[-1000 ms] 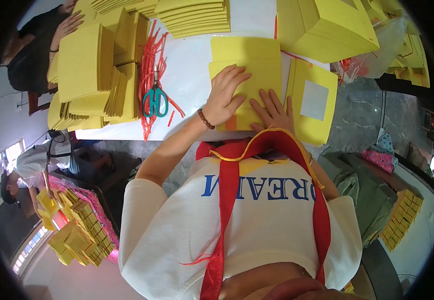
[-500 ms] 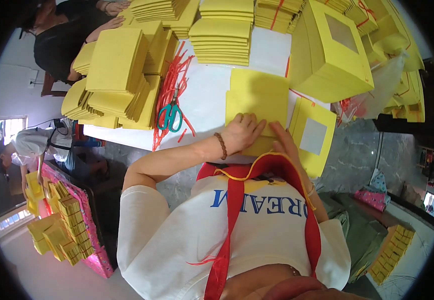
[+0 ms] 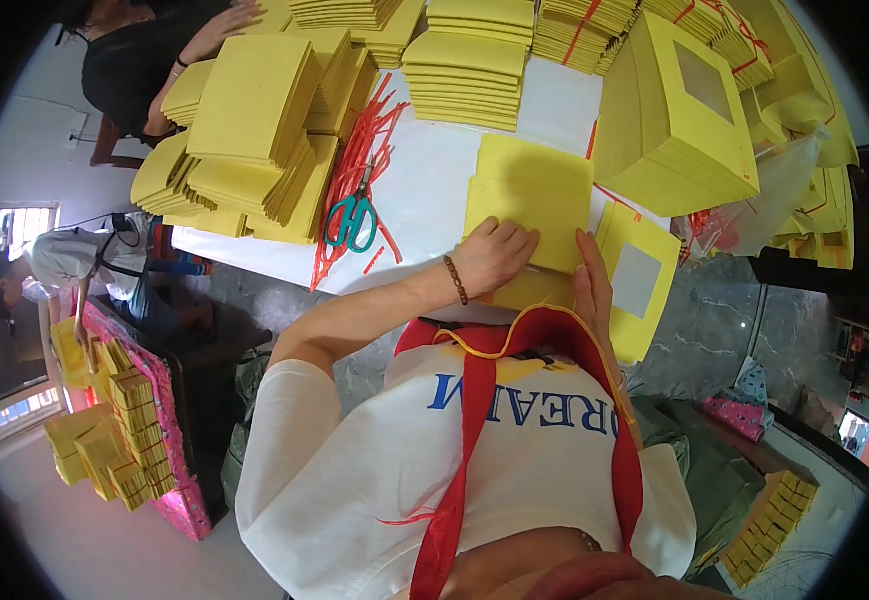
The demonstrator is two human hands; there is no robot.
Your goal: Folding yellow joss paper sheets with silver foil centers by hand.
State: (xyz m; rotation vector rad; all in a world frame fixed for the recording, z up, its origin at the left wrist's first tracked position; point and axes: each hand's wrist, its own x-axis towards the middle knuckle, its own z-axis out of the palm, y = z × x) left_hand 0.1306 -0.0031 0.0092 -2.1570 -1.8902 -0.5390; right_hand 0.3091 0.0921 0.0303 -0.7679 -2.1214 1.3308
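Note:
On the white table a yellow paper envelope (image 3: 539, 190) lies flat before me, made of overlapping folded layers. My left hand (image 3: 501, 250) rests on its lower left part with curled fingers, closed on the paper at a fold; the fingertips are partly hidden. Along its right edge my right hand (image 3: 592, 285) is held with fingers straight and together, palm turned inward. Next to that hand lies another yellow envelope (image 3: 609, 300) with a pale window. Teal-handled scissors (image 3: 351, 222) lie to the left on a bunch of red ties (image 3: 362, 150).
Stacks of yellow envelopes stand at left (image 3: 254, 100), at the back (image 3: 466, 80) and at right (image 3: 674, 120). A clear plastic bag (image 3: 769, 200) hangs by the table's right edge. A co-worker's arm (image 3: 189, 65) reaches in at far left; another person (image 3: 94, 265) stands by a pink-covered table (image 3: 169, 430).
My right hand has slid off the paper's surface to its right edge, fingers straighter. My left hand stays on the envelope, its fingers more curled. The whole view has shifted slightly.

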